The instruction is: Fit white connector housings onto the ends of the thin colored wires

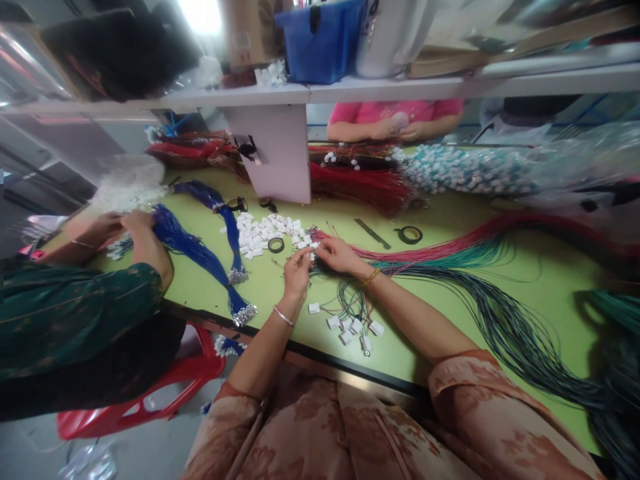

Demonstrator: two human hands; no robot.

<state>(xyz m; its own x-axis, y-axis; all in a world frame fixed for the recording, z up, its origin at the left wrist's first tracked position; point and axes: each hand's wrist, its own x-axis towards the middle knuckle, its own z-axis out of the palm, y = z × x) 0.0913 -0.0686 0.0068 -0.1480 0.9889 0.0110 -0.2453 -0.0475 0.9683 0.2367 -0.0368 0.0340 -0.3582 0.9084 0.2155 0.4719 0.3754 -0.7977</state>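
Note:
My left hand and my right hand meet over the green table, fingers pinched together around a small white connector and the ends of thin wires. A bundle of red, green and dark wires runs from my right hand off to the right. A pile of loose white connectors lies just beyond my hands. Several finished connectors with wires lie near the table's front edge, between my forearms.
A person in a green sleeve at the left handles blue wire bundles. Another person in pink works across the table. Tape rolls, red wire bundles, a bag of white connectors, a shelf post and a red stool surround me.

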